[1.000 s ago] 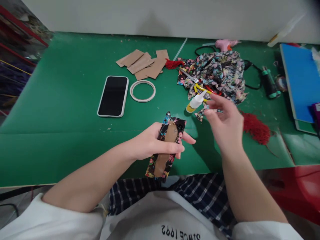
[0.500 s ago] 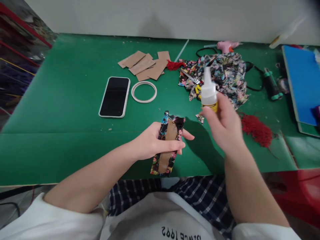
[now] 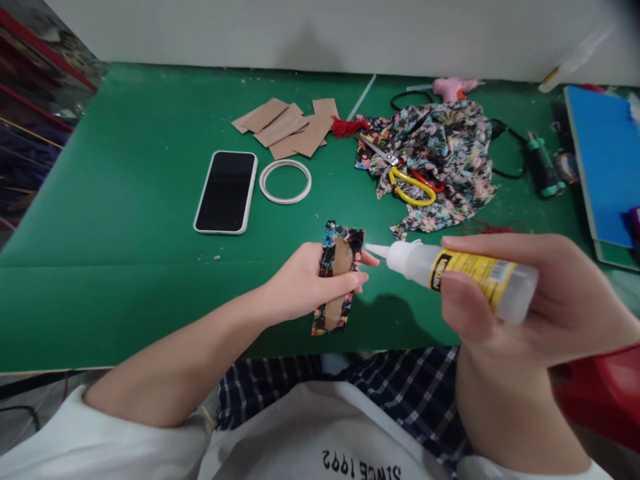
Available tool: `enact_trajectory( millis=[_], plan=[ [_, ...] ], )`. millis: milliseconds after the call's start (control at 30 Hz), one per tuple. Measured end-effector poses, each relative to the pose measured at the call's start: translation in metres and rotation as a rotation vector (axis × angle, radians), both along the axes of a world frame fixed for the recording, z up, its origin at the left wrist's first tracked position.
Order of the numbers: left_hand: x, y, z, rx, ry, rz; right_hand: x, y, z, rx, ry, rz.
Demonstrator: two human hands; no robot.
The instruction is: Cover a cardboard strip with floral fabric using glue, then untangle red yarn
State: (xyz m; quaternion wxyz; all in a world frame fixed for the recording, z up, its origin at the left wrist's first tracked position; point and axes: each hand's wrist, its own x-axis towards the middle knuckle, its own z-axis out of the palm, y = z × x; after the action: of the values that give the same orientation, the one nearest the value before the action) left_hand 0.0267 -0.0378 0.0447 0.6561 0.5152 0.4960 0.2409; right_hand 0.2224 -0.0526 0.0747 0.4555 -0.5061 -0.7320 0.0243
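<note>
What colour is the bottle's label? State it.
The bottle's label is mainly yellow with a black patch, best seen in the head view.

A pale wall (image 3: 200, 33) stands at twelve o'clock — a soft shadow on it — behind the green tabletop (image 3: 125, 200). Red bars (image 3: 50, 53) slant at ten, grey floor (image 3: 50, 397) shows at eight, glossy red furniture (image 3: 605, 400) at four.

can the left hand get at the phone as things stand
Probably not to grasp it: the left hand already holds the floral-edged strip. Otherwise the way looks free, as the phone lies uncovered on the green table.
</note>
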Motion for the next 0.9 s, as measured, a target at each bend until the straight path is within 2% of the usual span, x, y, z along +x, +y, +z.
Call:
enact_trajectory(
  millis=[33, 167, 267, 500, 733, 800, 900],
  plan=[
    [0.0, 0.0, -0.001, 0.002, 0.007, -0.025, -0.003, 0.001, -0.001, 0.024, -0.013, -0.016],
    [0.001, -0.001, -0.008, 0.045, 0.022, -0.033, -0.004, 0.003, -0.005, -0.07, -0.024, 0.015],
    [0.002, -0.002, -0.011, 0.065, 0.0, -0.02, -0.001, 0.001, -0.005, -0.015, -0.042, 0.06],
    [0.002, 0.002, -0.001, 0.016, 0.055, -0.061, -0.007, 0.003, 0.002, 0.177, -0.143, 0.078],
    [0.001, 0.003, 0.001, -0.007, 0.051, -0.076, -0.007, -0.001, 0.001, 0.172, -0.186, 0.095],
    [0.001, 0.003, 0.0, -0.036, 0.049, -0.091, -0.003, -0.003, 0.001, 0.178, -0.169, 0.03],
    [-0.001, 0.002, 0.0, -0.072, -0.035, -0.117, 0.009, 0.005, -0.002, 0.161, 0.035, -0.112]
  ],
)
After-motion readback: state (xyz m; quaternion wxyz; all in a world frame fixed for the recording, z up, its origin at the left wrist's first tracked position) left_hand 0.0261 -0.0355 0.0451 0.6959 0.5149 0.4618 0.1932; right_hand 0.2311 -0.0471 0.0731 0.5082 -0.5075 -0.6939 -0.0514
